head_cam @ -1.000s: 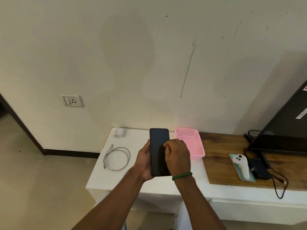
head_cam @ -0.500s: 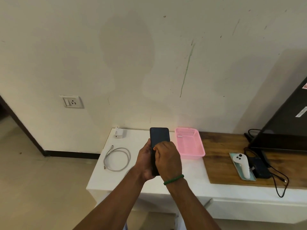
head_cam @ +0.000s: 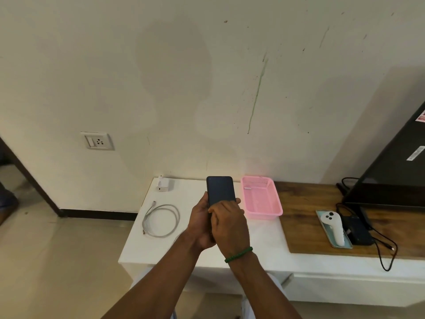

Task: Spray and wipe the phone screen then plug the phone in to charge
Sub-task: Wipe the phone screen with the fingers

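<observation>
A pink basket [head_cam: 262,199] sits on the white table [head_cam: 264,247], a white controller [head_cam: 333,226] well right of it

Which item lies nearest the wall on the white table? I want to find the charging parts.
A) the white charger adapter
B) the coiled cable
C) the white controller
A: the white charger adapter sits at the table's back edge by the wall, with the coiled cable lying nearer the person.
</observation>
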